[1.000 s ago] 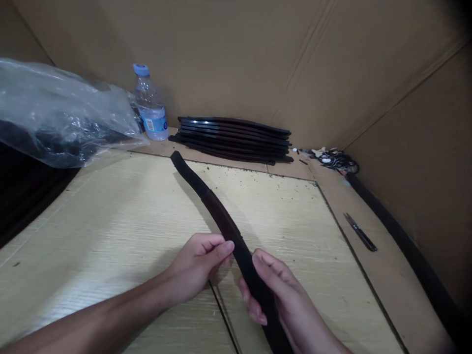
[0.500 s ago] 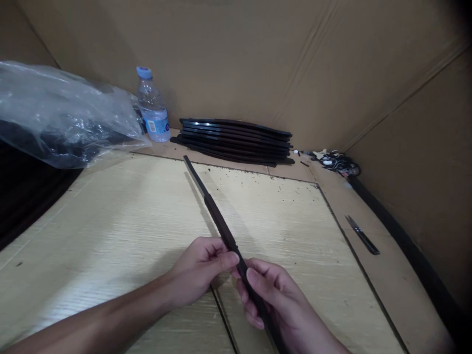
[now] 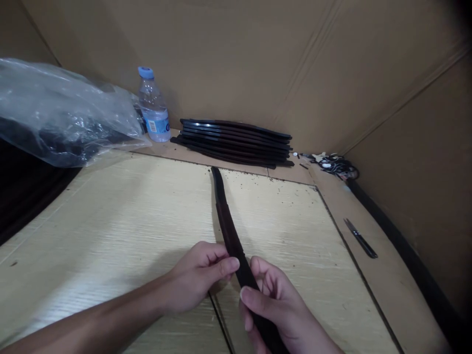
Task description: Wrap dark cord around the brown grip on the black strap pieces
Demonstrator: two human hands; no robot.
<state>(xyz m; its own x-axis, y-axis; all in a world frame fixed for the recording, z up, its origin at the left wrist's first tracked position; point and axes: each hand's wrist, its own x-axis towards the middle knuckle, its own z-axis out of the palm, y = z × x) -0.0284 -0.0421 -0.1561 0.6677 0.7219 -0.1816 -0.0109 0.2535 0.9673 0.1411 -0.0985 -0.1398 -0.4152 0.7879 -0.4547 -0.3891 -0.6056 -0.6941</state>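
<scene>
A long, slightly curved black strip (image 3: 225, 221) lies over the pale wooden board (image 3: 110, 221), its far end pointing toward the back wall. My left hand (image 3: 201, 275) pinches the strip from the left with thumb and fingers closed on it. My right hand (image 3: 275, 307) wraps round the strip's near part, thumb on top. The strip's near end is hidden under my right hand and runs out of the picture's lower edge.
A stack of similar black strips (image 3: 236, 140) lies against the cardboard back wall. A water bottle (image 3: 153, 105) stands left of it beside a clear plastic bag (image 3: 62, 118). A small dark blade-like tool (image 3: 360, 238) and another long black strip (image 3: 405, 255) lie at the right.
The strip has been turned in my hands from edge-on to its flat side, and its far end has swung to the right. My right thumb has shifted over the strip.
</scene>
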